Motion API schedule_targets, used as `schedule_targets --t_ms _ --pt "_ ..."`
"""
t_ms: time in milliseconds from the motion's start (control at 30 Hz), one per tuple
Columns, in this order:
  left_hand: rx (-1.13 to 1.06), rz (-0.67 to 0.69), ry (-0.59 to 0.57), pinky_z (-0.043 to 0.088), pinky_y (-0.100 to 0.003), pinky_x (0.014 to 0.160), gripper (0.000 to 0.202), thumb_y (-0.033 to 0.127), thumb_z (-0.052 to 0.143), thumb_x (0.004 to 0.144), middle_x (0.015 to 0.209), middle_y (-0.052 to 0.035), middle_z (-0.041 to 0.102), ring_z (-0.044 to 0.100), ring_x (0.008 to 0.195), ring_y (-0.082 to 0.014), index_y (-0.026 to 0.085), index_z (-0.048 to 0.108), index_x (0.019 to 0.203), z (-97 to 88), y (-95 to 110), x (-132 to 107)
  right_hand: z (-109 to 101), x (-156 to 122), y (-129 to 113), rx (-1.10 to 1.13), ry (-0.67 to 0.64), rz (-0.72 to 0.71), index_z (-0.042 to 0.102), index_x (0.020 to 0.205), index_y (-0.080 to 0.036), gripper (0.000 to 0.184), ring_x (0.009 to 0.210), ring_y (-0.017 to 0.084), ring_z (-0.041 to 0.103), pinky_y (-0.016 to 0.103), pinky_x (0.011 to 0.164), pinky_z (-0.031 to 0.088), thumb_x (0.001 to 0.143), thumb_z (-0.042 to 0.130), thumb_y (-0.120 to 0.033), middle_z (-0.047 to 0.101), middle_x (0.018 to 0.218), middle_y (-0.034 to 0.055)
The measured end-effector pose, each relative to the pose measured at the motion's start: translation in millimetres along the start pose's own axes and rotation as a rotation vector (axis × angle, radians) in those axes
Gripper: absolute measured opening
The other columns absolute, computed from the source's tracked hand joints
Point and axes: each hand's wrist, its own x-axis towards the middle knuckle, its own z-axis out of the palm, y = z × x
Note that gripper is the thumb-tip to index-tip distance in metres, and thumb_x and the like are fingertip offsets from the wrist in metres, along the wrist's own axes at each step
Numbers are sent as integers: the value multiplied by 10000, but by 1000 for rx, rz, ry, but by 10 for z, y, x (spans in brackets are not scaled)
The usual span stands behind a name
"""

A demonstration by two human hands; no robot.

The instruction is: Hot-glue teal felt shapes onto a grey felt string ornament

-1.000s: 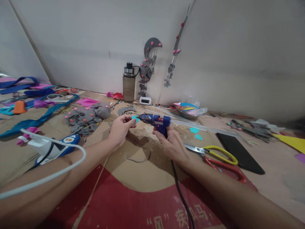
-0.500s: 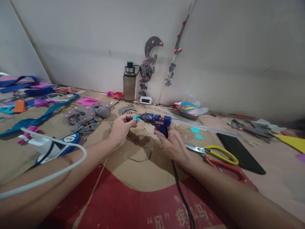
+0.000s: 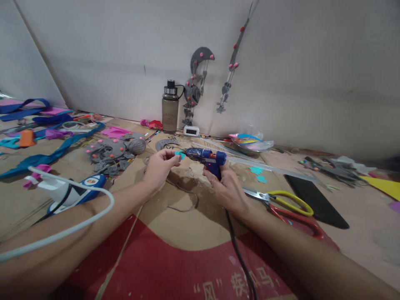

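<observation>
My left hand (image 3: 160,168) pinches a small turquoise cutout (image 3: 179,155) between thumb and fingers. Wrapped around the handle of a blue hot glue gun (image 3: 208,159) is my right hand (image 3: 227,185). The gun's nozzle points left and is right at the cutout; whether they touch I cannot tell. A small red light glows on the gun's body, and its dark cord (image 3: 234,241) runs down toward me. Below the hands a grey cord (image 3: 187,204) lies curled on the cardboard (image 3: 175,233). Two turquoise flower shapes (image 3: 258,175) lie right of the gun.
Scissors (image 3: 281,202) and a black slab (image 3: 315,200) lie to the right. A power strip (image 3: 84,189) with a white cable stands left, near grey felt pieces (image 3: 109,154) and yarn (image 3: 136,146). A bottle (image 3: 170,108) and small clock (image 3: 191,131) stand by the wall.
The glue gun has shifted very slightly to the right with my right hand. My left hand stays in place, still pinching the turquoise cutout.
</observation>
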Motion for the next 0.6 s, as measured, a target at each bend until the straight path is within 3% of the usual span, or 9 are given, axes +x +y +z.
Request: schedule_targets --t_ms 600 --pt "12 15 4 447 -229 620 209 277 736 620 699 -8 627 558 624 -96 140 632 739 -3 -15 15 1 -2 13 -12 11 14 581 969 -168 270 854 211 595 332 807 452 867 493 -401 659 968 88"
